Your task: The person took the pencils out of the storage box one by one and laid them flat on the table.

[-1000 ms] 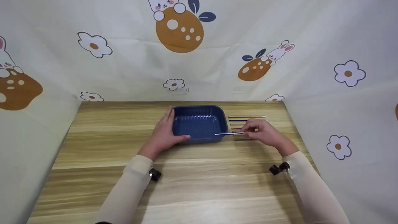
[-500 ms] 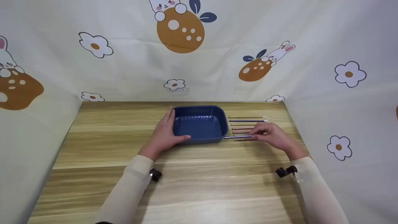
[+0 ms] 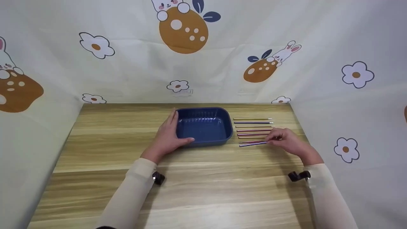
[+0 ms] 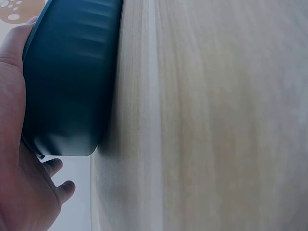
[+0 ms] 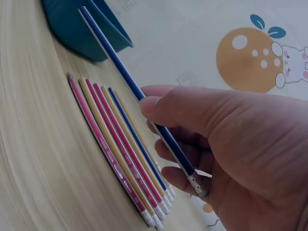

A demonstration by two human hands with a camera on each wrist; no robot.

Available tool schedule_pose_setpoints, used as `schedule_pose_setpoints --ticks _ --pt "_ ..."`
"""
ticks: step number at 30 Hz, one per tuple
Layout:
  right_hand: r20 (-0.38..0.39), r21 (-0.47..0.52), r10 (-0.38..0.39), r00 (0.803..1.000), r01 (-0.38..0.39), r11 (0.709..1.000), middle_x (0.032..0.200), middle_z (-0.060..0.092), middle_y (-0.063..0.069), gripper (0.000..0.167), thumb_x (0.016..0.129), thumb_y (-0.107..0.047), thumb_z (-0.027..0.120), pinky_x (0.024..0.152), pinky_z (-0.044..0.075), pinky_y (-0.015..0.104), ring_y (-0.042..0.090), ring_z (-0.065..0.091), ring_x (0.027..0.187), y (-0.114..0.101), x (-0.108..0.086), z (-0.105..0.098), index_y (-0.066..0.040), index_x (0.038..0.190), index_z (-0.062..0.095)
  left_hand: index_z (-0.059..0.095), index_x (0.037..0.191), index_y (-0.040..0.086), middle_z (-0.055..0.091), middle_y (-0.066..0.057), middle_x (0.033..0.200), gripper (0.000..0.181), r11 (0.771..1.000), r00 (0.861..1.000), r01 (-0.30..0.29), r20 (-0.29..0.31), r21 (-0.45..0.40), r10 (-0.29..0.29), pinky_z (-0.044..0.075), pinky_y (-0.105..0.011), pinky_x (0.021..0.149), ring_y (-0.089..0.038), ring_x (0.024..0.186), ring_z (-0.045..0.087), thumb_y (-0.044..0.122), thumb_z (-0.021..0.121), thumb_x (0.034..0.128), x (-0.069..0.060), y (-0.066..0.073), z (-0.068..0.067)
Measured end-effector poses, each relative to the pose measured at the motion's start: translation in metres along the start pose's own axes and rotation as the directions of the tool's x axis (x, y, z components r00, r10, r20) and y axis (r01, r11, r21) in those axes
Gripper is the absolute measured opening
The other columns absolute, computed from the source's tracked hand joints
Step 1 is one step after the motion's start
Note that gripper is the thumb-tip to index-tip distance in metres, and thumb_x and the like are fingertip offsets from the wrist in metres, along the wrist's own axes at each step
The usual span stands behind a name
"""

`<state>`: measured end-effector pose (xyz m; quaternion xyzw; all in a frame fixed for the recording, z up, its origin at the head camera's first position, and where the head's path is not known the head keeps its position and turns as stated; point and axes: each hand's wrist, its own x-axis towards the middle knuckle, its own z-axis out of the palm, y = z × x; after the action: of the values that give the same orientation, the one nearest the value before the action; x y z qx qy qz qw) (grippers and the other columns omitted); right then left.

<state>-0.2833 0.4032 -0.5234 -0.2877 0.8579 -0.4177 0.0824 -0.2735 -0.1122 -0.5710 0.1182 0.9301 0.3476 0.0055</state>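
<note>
A dark blue rectangular bin (image 3: 205, 128) stands on the wooden table. My left hand (image 3: 165, 135) rests at its left end, thumb along the near rim and mostly straight fingers against the left side; in the left wrist view the hand (image 4: 14, 125) lies on the rim. My right hand (image 3: 284, 140) pinches a blue-and-white striped pencil (image 3: 252, 144) between thumb and fingers, near its eraser end. In the right wrist view that pencil (image 5: 118, 62) is tilted, its far end toward the bin (image 5: 79, 31).
Right of the bin, several pencils (image 3: 254, 130) in yellow, red and blue lie side by side, their white erasers to the right. A patterned cloth (image 3: 133, 70) stands behind the wooden table (image 3: 190, 184) and along both sides.
My right hand has carried the blue striped pencil right and nearer, away from the bin's near right corner to the near end of the pencil row. My left hand stays put.
</note>
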Motion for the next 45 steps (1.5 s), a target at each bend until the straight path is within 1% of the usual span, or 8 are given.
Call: schedule_pose_setpoints --ticks 8,13,18,22,29,34,40,45 --pt "0.009 0.018 0.045 0.999 -0.045 0.999 0.106 0.08 0.02 0.014 0.096 0.01 0.079 0.084 0.054 0.017 0.014 0.071 0.097 0.009 -0.004 -0.002 0.001 0.105 0.085 0.008 0.177 0.004 -0.003 -0.008 0.187 0.141 1.0 1.0 0.005 -0.001 -0.004 -0.005 0.018 -0.061 0.134 -0.04 0.169 0.014 0.071 0.088 0.0829 0.0 0.002 -0.002" --pt "0.005 -0.004 0.096 0.995 -0.096 0.995 0.109 0.081 0.015 0.015 0.097 0.004 0.08 0.088 0.054 0.018 0.02 0.072 0.101 0.013 -0.006 -0.001 -0.005 0.106 0.087 0.007 0.178 0.004 -0.003 -0.007 0.187 0.14 1.0 1.0 0.013 0.003 -0.007 -0.013 0.017 -0.061 0.134 -0.04 0.169 0.013 0.069 0.089 0.0834 -0.001 0.003 -0.003" --pt "-0.026 -0.021 0.158 0.987 -0.159 0.987 0.109 0.08 0.013 0.011 0.098 -0.001 0.081 0.087 0.053 0.018 0.016 0.07 0.1 0.02 -0.009 0.003 -0.004 0.107 0.087 0.007 0.177 0.003 -0.001 -0.011 0.187 0.139 1.0 1.0 0.006 0.005 -0.003 -0.006 0.015 -0.062 0.134 -0.04 0.169 0.011 0.066 0.09 0.0845 -0.001 0.003 -0.003" --pt "-0.044 -0.033 0.153 0.987 -0.155 0.987 0.109 0.08 0.017 0.011 0.097 0.002 0.081 0.085 0.051 0.017 0.017 0.069 0.1 0.025 -0.009 0.008 -0.001 0.107 0.086 0.008 0.177 0.002 0.001 -0.014 0.186 0.139 1.0 1.0 0.001 -0.002 0.0 -0.001 0.016 -0.063 0.134 -0.04 0.169 0.011 0.064 0.091 0.0844 0.0 0.003 -0.002" --pt "-0.059 -0.033 0.164 0.985 -0.166 0.986 0.111 0.08 0.014 0.011 0.098 0.001 0.081 0.086 0.051 0.016 0.018 0.07 0.102 0.03 -0.009 0.016 -0.003 0.107 0.086 0.006 0.177 0.004 -0.007 -0.005 0.186 0.14 1.0 1.0 0.012 0.006 -0.011 -0.012 0.014 -0.062 0.135 -0.04 0.169 0.01 0.065 0.091 0.0837 -0.002 0.003 -0.004" --pt "-0.096 -0.038 0.161 0.982 -0.165 0.985 0.11 0.079 0.014 0.01 0.098 0.001 0.081 0.088 0.05 0.015 0.015 0.07 0.103 0.035 -0.01 0.019 -0.003 0.105 0.086 0.006 0.177 0.003 -0.006 -0.006 0.186 0.141 1.0 1.0 0.006 0.006 -0.009 -0.006 0.014 -0.063 0.134 -0.041 0.169 0.01 0.067 0.09 0.0833 -0.003 0.003 -0.004" --pt "-0.125 -0.087 0.116 0.985 -0.127 0.988 0.109 0.079 0.008 0.012 0.098 0.002 0.08 0.09 0.048 0.015 0.014 0.068 0.103 0.04 -0.01 0.023 -0.005 0.104 0.086 0.006 0.178 0.006 -0.008 -0.002 0.186 0.141 1.0 1.0 0.017 0.009 -0.014 -0.017 0.014 -0.061 0.135 -0.039 0.169 0.009 0.07 0.089 0.083 -0.003 0.003 -0.004" --pt "-0.138 -0.124 0.068 0.988 -0.086 0.989 0.107 0.078 0.008 0.012 0.097 0.005 0.08 0.092 0.047 0.014 0.015 0.068 0.103 0.043 -0.01 0.027 -0.004 0.102 0.086 0.008 0.178 0.005 -0.005 -0.004 0.187 0.14 1.0 1.0 0.014 0.003 -0.021 -0.014 0.015 -0.063 0.134 -0.039 0.169 0.011 0.066 0.09 0.0835 -0.003 0.004 -0.004"
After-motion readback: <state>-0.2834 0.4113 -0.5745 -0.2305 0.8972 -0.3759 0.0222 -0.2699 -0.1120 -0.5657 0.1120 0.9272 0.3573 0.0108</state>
